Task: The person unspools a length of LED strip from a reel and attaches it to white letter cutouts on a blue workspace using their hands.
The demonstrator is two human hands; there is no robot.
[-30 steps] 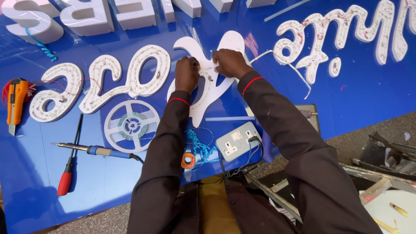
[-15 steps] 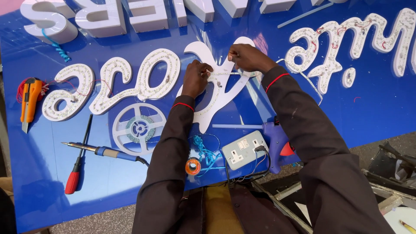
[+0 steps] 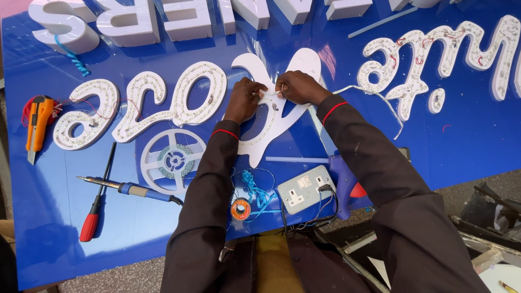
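A large white cut-out letter (image 3: 255, 142) lies flat on a blue sign board (image 3: 467, 146). Both of my hands are over its upper middle, close together. My left hand (image 3: 244, 100) and my right hand (image 3: 298, 87) each pinch one end of a short, thin white LED strip (image 3: 270, 94), held just above the letter's face. Dark sleeves with red cuffs cover my arms. A loose length of white strip (image 3: 374, 97) trails off to the right across the board.
An empty white reel (image 3: 173, 160), a blue-handled soldering iron (image 3: 133, 189) and a red-handled screwdriver (image 3: 92, 217) lie to the left. An orange utility knife (image 3: 37, 126) sits far left. A double socket (image 3: 304, 189), a blue glue gun (image 3: 343, 179) and an orange roll (image 3: 240, 209) lie near me.
My right hand has drawn in toward my left, so the two now nearly touch over the letter. The head view has shifted slightly.
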